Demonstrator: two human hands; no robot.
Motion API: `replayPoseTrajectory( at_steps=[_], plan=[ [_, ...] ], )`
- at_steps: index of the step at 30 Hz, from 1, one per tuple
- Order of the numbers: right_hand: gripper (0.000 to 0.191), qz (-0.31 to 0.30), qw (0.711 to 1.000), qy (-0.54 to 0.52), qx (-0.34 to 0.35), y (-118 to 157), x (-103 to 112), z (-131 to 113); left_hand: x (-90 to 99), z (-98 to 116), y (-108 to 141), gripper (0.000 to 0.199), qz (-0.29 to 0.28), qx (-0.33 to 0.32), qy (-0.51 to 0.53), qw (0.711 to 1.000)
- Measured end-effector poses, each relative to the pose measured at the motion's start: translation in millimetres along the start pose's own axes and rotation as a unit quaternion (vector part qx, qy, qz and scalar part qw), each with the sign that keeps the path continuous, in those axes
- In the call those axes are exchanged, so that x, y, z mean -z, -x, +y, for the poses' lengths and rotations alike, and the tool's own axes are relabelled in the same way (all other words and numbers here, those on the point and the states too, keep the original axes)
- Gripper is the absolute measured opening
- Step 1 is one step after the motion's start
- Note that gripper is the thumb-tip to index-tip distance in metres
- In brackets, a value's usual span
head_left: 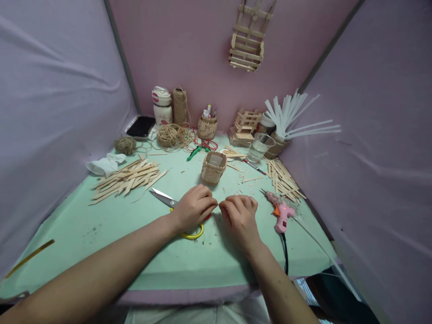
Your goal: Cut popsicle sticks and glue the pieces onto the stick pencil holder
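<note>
My left hand (195, 208) and my right hand (239, 218) are closed in pinches, fingertips nearly meeting above the table. Whatever they hold between them is too small to make out. Under my left hand lies a pair of scissors (165, 198) with yellow and red handles, partly covered by it. Just beyond both hands stands a small open box of wooden strips (213, 168) with braided trim round its rim. To the right of my right hand rests a pink glue gun (283, 215), its nozzle pointing to the far left.
Loose wooden sticks lie in piles at left (130, 177) and right (285, 180). Behind are tangled twine (172, 136), green-handled pliers (194, 152), a pen holder (207, 127), a plastic cup of water (259, 146) and white glue sticks (290, 112). A black cord (285, 252) trails off the front edge.
</note>
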State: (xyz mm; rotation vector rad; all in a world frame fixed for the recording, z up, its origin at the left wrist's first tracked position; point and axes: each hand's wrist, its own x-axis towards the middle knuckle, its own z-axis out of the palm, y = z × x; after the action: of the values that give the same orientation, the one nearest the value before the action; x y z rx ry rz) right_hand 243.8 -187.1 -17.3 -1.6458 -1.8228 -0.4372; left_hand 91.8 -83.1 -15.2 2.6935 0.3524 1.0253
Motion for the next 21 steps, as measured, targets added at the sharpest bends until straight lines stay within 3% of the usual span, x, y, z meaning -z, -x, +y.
replayPoseTrajectory(
  at_steps=[9, 12, 14, 17, 21],
  plan=[
    [0.007, -0.013, 0.999, -0.013, -0.028, 0, -2, -2, -0.5, 0, 1, 0.015, 0.001, 0.016, 0.027, 1.000],
    [0.007, -0.013, 0.995, -0.051, -0.081, 1, 0, 1, 0.4, -3, 2, 0.012, 0.034, 0.072, 0.059, 0.995],
    [0.009, 0.002, 0.988, -0.087, -0.131, 0, 2, 5, 1.1, -10, 0, 0.015, 0.071, 0.152, 0.072, 0.983],
    [0.013, 0.025, 0.959, -0.178, -0.221, -6, 5, 11, 0.3, -29, -6, 0.040, 0.103, 0.288, 0.094, 0.947],
    [0.019, 0.019, 0.863, -0.356, -0.358, -24, 2, 15, -7.0, -60, -21, 0.090, 0.040, 0.373, 0.217, 0.901]
  ],
)
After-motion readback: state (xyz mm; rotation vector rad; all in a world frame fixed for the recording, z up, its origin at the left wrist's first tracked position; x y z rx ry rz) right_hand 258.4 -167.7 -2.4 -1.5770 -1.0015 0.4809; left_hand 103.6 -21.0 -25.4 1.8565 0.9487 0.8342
